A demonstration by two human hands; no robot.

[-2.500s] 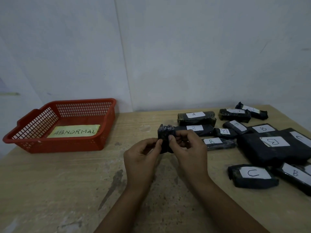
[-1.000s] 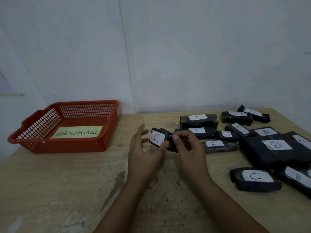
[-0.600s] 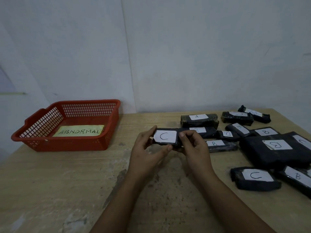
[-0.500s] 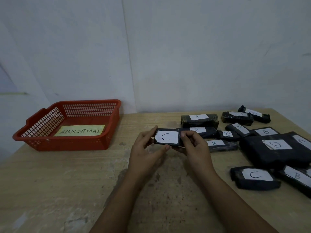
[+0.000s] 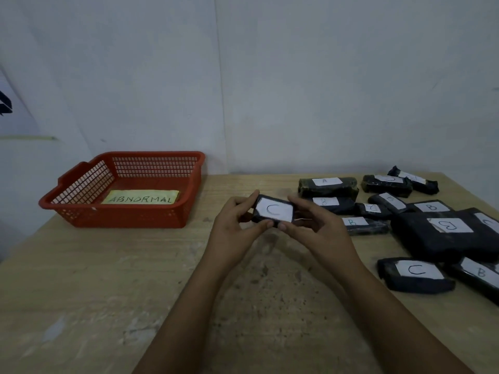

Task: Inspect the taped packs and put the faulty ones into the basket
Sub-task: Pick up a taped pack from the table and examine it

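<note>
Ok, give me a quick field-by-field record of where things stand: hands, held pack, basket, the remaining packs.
left hand: grips the left end of the held pack
right hand: grips the right end of the same pack
held pack: black, white label reading C, faces the camera, lifted above the table
basket: red, on the table's left, holds only a yellow ABNORMAL sign
other packs: clustered on the table's right, labels A, B and C, some unreadable
fault on held pack: cannot tell
</note>
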